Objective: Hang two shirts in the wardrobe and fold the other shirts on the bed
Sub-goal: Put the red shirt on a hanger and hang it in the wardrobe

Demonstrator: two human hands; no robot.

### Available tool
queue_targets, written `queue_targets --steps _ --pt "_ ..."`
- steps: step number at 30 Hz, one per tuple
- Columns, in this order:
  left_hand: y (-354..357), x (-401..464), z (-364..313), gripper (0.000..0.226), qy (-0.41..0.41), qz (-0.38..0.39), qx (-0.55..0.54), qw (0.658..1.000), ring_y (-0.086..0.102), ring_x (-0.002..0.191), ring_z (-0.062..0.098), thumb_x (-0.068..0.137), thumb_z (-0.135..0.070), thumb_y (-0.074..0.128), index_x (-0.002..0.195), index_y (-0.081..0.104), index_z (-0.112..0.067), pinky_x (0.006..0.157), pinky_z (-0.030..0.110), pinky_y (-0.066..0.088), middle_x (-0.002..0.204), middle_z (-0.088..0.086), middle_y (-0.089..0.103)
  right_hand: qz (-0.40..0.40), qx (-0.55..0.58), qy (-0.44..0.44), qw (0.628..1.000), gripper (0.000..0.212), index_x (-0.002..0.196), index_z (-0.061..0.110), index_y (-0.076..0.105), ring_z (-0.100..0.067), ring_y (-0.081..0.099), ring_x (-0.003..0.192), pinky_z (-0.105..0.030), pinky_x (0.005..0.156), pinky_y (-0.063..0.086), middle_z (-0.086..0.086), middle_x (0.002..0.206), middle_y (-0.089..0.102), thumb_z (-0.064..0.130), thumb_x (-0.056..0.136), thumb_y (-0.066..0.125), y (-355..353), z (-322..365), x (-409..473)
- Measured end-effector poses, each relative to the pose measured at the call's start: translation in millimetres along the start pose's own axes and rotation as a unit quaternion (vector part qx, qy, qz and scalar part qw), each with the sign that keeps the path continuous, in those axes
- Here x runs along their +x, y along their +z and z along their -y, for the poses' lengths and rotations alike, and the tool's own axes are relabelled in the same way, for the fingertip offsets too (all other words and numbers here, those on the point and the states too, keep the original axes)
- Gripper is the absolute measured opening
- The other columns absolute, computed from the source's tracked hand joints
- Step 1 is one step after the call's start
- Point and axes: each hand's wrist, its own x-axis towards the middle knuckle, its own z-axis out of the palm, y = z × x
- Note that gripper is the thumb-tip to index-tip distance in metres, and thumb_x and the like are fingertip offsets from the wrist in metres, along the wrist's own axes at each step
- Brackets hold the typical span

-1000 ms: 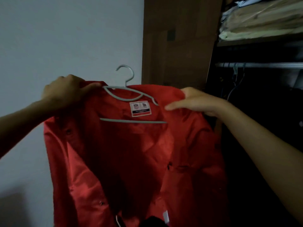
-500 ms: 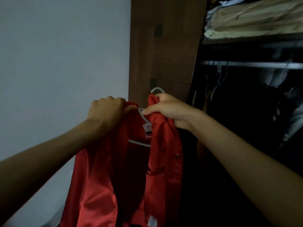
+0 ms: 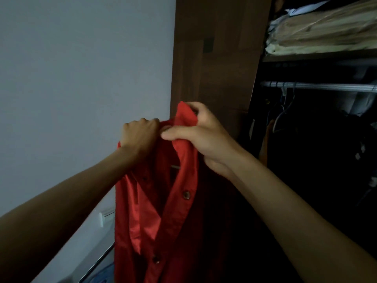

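Red shirt bunched at the collar in both hands, left hand and right hand (beside the open wardrobe).

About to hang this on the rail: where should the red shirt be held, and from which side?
Grip the red shirt at its collar, from above, as the right hand and left hand do. It hangs straight down from there, so its weight stays balanced. The hanger's hook is hidden; the rail sits up and right.

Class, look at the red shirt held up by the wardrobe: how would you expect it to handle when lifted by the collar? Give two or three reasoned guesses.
Probably floppy: the red shirt hangs in loose folds below the left hand and right hand. Perhaps slippery: its sheen suggests smooth cloth. Likely light: both hands hold it up by the collar alone.
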Motion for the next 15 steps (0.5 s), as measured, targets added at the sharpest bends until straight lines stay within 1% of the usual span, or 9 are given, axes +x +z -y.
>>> queue_targets --steps 2,4,5,6,7,9,11,13,15 --pt "-8.1 5.9 22.5 0.058 -0.037 -0.008 -0.031 0.999 0.064 0.106 0.043 0.097 -0.064 0.039 0.107 0.064 -0.013 0.082 0.045 0.047 0.113 0.022 0.068 0.022 -0.048 -0.023 0.998 0.063 0.119 0.019 0.057 -0.015 0.066 0.08 -0.033 0.079 0.057 -0.005 0.093 0.067 -0.009 0.067 0.081 -21.9 4.2 -8.3" --pt "-9.9 7.9 44.4 0.062 -0.072 0.015 -0.098 0.992 0.063 0.106 0.042 0.091 -0.073 0.041 0.095 0.063 -0.016 0.08 0.046 0.046 0.111 0.019 0.068 0.076 -0.098 -0.04 0.991 0.036 0.094 0.015 0.068 -0.012 0.066 0.075 -0.025 0.072 0.057 -0.003 0.084 0.07 -0.007 0.069 0.08 -43.0 12.2 -12.7" --pt "-9.9 8.5 52.8 0.06 -0.087 0.034 -0.139 0.986 0.063 0.104 0.039 0.089 -0.074 0.045 0.088 0.061 -0.017 0.079 0.044 0.045 0.108 0.016 0.068 0.111 -0.108 -0.027 0.988 0.026 0.083 0.014 0.069 -0.009 0.067 0.069 -0.02 0.065 0.055 0.0 0.077 0.07 -0.006 0.07 0.08 -51.6 16.4 -13.3" --pt "-9.6 9.7 59.3 0.058 -0.099 0.051 -0.185 0.976 0.063 0.099 0.037 0.087 -0.074 0.049 0.083 0.058 -0.017 0.078 0.042 0.046 0.103 0.014 0.068 0.15 -0.104 0.002 0.983 0.021 0.079 0.012 0.07 -0.009 0.067 0.066 -0.018 0.06 0.054 -0.001 0.073 0.071 -0.004 0.07 0.081 -56.9 19.9 -13.2" --pt "-9.0 11.8 63.7 0.056 -0.109 0.06 -0.231 0.965 0.064 0.093 0.034 0.086 -0.071 0.055 0.08 0.059 -0.015 0.076 0.041 0.049 0.098 0.013 0.069 0.201 -0.102 0.036 0.974 0.02 0.081 0.011 0.072 -0.012 0.07 0.066 -0.019 0.06 0.056 -0.005 0.075 0.073 -0.003 0.069 0.081 -60.2 23.2 -13.7" --pt "-9.1 18.2 69.2 0.052 -0.118 0.066 -0.3 0.944 0.067 0.081 0.032 0.085 -0.062 0.066 0.079 0.064 -0.01 0.072 0.039 0.052 0.087 0.014 0.071 0.315 -0.138 0.076 0.936 0.036 0.098 0.011 0.075 -0.023 0.074 0.081 -0.025 0.071 0.059 -0.015 0.094 0.076 -0.007 0.066 0.08 -60.5 26.4 -15.8" --pt "-12.5 23.0 70.1 0.053 -0.122 0.077 -0.334 0.931 0.063 0.065 0.027 0.084 -0.056 0.071 0.078 0.068 -0.004 0.06 0.033 0.048 0.076 0.013 0.069 0.399 -0.192 0.083 0.893 0.057 0.118 0.011 0.07 -0.028 0.074 0.094 -0.027 0.077 0.059 -0.017 0.109 0.074 -0.02 0.07 0.074 -50.6 22.4 -16.2" --pt "-18.0 24.9 69.1 0.055 -0.12 0.094 -0.345 0.926 0.054 0.055 0.021 0.083 -0.055 0.073 0.079 0.07 0.0 0.052 0.028 0.041 0.07 0.011 0.064 0.427 -0.246 0.069 0.867 0.069 0.128 0.016 0.065 -0.035 0.073 0.09 -0.032 0.073 0.055 -0.019 0.109 0.074 -0.026 0.073 0.065 -36.4 14.4 -13.7" --pt "-20.1 24.3 69.4 0.056 -0.116 0.103 -0.346 0.925 0.05 0.051 0.017 0.083 -0.055 0.073 0.079 0.07 0.001 0.049 0.027 0.038 0.068 0.01 0.062 0.444 -0.27 0.059 0.852 0.078 0.132 0.022 0.061 -0.054 0.066 0.091 -0.044 0.07 0.044 -0.027 0.11 0.07 -0.027 0.073 0.055 -24.2 1.1 -9.6"
